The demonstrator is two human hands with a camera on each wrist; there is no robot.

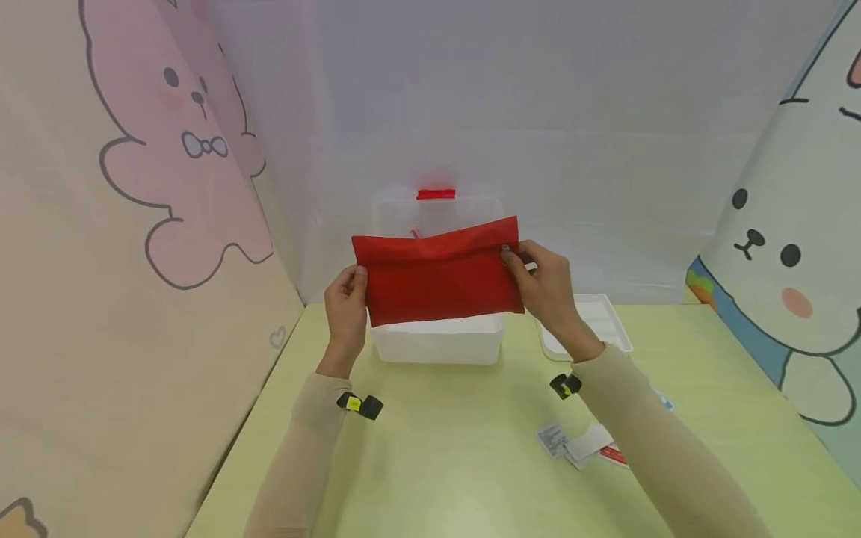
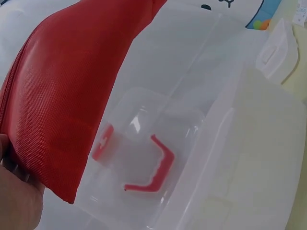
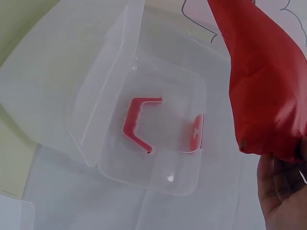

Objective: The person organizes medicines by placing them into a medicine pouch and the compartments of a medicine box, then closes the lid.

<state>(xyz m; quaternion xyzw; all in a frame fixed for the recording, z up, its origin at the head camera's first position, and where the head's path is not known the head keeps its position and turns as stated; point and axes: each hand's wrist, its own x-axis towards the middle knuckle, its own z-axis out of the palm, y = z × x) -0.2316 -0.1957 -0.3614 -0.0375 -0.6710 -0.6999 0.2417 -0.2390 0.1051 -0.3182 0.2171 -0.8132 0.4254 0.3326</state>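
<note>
A red zippered pouch (image 1: 440, 280) is held up in the air between both hands, long side across. My left hand (image 1: 347, 306) pinches its left edge, thumb on the near face. At the upper right corner, by the zipper pull (image 1: 506, 248), my right hand (image 1: 546, 284) grips the pouch. Behind and below it stands a white plastic box (image 1: 437, 347), its clear lid (image 1: 480, 213) raised at the back. The lid's red handle (image 2: 165, 170) and red latch (image 3: 196, 134) show in the wrist views. The pouch covers much of the box in the head view.
A white tray (image 1: 608, 321) lies right of the box, partly behind the right forearm. Small packets (image 1: 553, 439) and a white strip (image 1: 589, 442) lie on the light green table (image 1: 430, 463) near that forearm. Cartoon-printed curtains (image 1: 195, 149) enclose the table's sides and back.
</note>
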